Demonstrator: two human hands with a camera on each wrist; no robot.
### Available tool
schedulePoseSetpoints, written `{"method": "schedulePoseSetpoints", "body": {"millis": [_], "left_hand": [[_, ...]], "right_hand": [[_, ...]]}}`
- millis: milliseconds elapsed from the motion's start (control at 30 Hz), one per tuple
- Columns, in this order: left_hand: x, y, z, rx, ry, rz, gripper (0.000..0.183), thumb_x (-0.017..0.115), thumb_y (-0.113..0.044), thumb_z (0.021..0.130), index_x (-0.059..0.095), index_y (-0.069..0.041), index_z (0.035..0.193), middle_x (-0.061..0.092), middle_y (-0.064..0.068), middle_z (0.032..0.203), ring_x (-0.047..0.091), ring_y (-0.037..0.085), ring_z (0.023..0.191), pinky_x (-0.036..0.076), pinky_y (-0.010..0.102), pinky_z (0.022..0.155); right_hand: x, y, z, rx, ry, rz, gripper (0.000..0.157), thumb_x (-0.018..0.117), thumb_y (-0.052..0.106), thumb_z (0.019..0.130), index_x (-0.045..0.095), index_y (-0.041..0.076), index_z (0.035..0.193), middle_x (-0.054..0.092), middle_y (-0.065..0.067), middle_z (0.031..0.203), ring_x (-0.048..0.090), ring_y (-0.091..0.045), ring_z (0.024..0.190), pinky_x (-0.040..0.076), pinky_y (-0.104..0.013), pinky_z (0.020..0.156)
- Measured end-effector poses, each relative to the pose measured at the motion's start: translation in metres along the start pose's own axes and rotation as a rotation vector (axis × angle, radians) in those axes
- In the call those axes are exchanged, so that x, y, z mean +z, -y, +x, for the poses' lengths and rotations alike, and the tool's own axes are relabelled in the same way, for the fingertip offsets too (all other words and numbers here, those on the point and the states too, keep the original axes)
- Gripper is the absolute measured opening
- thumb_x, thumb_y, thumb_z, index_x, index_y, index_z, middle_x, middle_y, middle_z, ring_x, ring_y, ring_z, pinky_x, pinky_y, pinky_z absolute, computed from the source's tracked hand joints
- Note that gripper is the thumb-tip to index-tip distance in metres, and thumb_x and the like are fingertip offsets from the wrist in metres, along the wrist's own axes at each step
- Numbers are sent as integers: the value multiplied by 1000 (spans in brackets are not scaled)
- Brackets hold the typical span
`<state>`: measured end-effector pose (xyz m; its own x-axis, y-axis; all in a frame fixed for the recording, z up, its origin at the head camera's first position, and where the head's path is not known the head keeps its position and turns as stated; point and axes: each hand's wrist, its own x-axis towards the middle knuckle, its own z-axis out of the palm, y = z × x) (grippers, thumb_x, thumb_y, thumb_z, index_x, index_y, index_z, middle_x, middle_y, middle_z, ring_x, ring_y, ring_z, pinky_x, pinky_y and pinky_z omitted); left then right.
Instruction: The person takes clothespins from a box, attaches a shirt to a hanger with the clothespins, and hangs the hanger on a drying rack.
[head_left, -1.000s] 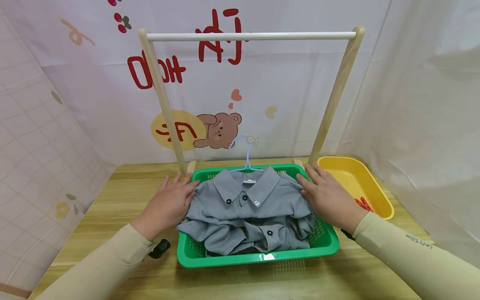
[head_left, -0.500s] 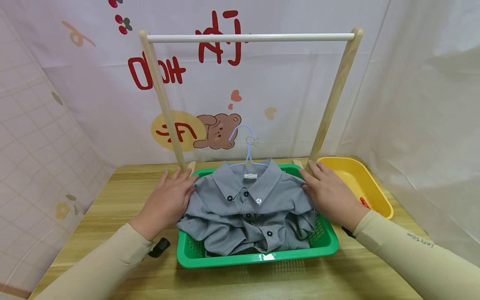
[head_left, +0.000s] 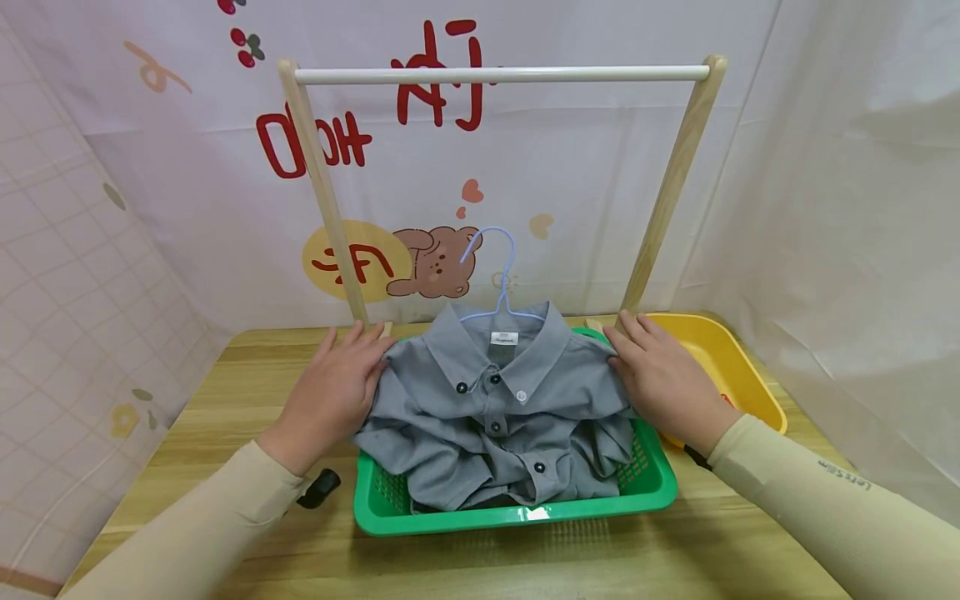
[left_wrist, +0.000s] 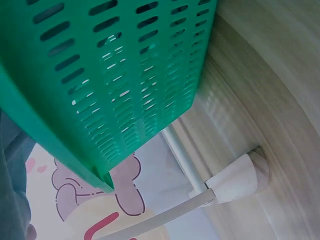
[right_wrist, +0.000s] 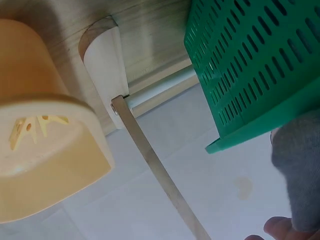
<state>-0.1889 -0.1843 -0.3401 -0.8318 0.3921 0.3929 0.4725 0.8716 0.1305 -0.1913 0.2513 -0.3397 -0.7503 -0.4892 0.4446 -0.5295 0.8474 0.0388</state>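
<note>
A grey button-up shirt (head_left: 442, 450) lies bunched in a green plastic basket (head_left: 517, 518), collar raised toward the back. Inside the collar sits a pale blue hanger (head_left: 505, 283), its hook standing up above the neck label. My left hand (head_left: 333, 396) holds the shirt's left shoulder at the basket's side. Across from it, my right hand (head_left: 663, 379) holds the other shoulder. Both thumbs are largely hidden by cloth or fingers. In the right wrist view, grey cloth (right_wrist: 302, 170) hangs over the basket rim beside some fingertips (right_wrist: 282, 230).
Behind the basket stands a wooden rack with a white crossbar (head_left: 502, 75). A yellow tray (head_left: 750, 367) containing something red sits at the right, partly behind my right hand. The wooden table (head_left: 247, 383) meets a printed curtain at its back edge.
The shirt's collar and the hanger have risen and tilted up, so more of the hook and neck label shows. Both hands have moved slightly upward with the shoulders; the basket stays put.
</note>
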Motion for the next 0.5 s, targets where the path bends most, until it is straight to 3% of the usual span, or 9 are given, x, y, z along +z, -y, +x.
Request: {"method": "schedulePoseSetpoints", "body": {"millis": [167,500], "left_hand": [[-2,0,2,8,-43,-39,38,54,-16,109,62,-4,143,55,24,155,48,49,146,28,71,122],[-6,-2,5,16,-67,-60,38,54,-14,108,61,-3,144,53,23,157,46,47,149,26,70,124]], "right_hand": [[-3,0,2,-12,-33,-5,45,69,6,99,60,-7,141,59,-36,144,55,-58,133,44,-65,114],[-7,0,4,59,-6,13,48,66,7,100,56,-7,146,53,-35,151,51,-57,138,41,-67,116]]}}
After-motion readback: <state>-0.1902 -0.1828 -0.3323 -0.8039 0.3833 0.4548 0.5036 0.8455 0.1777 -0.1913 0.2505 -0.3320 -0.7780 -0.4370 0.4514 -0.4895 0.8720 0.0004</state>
